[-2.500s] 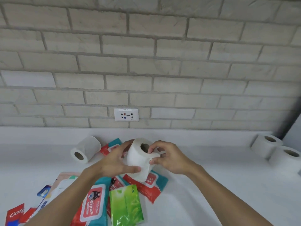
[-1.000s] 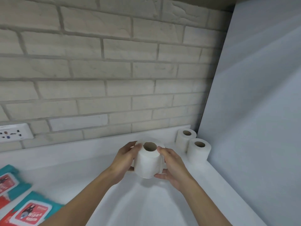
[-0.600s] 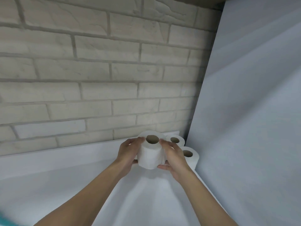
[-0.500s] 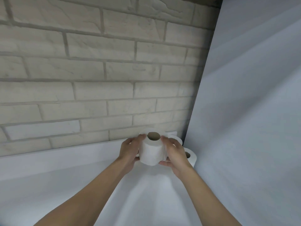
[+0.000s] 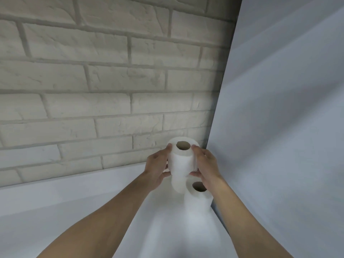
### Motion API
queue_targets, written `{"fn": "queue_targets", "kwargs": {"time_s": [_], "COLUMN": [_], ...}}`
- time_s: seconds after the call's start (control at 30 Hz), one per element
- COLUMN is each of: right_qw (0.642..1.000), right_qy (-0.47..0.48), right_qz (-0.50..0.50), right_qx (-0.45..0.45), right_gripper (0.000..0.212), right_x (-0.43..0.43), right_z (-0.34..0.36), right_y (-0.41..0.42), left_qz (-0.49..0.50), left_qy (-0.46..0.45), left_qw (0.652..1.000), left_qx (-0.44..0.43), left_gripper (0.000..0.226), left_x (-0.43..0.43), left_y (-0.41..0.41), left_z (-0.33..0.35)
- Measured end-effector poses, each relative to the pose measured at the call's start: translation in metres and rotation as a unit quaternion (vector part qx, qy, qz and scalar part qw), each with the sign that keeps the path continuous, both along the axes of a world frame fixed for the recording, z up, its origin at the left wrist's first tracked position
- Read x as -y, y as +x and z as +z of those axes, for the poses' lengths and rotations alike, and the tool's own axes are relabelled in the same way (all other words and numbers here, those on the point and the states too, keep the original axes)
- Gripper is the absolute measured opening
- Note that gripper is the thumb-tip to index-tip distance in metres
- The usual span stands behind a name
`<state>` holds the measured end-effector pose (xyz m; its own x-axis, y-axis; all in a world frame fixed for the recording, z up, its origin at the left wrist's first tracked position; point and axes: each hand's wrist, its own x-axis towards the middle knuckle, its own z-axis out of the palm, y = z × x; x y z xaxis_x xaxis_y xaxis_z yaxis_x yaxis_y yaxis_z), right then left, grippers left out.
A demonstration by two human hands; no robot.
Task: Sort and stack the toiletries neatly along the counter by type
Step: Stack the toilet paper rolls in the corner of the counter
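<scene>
Head view: a toilet paper roll [image 5: 181, 161] is held upright in the far right corner of the counter [image 5: 167, 229].
The left hand [image 5: 156, 168] and the right hand [image 5: 206, 164] curl round its sides, directly over a second roll [image 5: 176, 184]; whether the two rolls touch, I cannot tell. If it is released off-centre, the stack may lean and knock over the near roll [image 5: 197, 200].

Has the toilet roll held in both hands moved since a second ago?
Yes. The held roll went right, into the corner: formerly left of the standing roll, it is now just behind it, near the side panel.
</scene>
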<state>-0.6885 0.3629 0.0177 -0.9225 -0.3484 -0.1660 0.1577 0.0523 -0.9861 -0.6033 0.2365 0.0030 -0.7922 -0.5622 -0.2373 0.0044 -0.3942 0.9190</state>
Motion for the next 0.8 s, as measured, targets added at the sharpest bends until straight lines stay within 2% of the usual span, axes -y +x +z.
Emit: {"fn": "queue_targets", "kwargs": {"time_s": [0.13,0.27,0.47,0.63,0.8], "right_qw": [1.0,0.998,0.99,0.989,0.99], "right_qy": [-0.013,0.014,0.065,0.08,0.09], "right_qz": [-0.005,0.0,0.021,0.044,0.04], "right_qx": [-0.028,-0.066,-0.12,-0.116,-0.104], "right_gripper": [0.036,0.034,0.044,0.048,0.051], "right_x": [0.004,0.01,0.009,0.009,0.012], "right_z": [-0.01,-0.021,-0.023,-0.03,-0.039], "right_y": [-0.021,-0.036,-0.04,-0.045,-0.051], "left_qz": [-0.004,0.008,0.019,0.019,0.001], "left_qy": [-0.014,-0.033,-0.05,-0.077,-0.116], "left_qw": [1.0,0.999,0.999,0.997,0.992], "left_qx": [-0.02,-0.025,-0.009,0.012,0.045], "left_gripper": [0.035,0.029,0.011,0.033,0.041], "left_x": [-0.004,-0.01,-0.011,-0.011,-0.012], "left_y": [-0.019,-0.033,-0.043,-0.044,-0.044], "left_z": [-0.004,-0.004,-0.015,-0.022,-0.024]}}
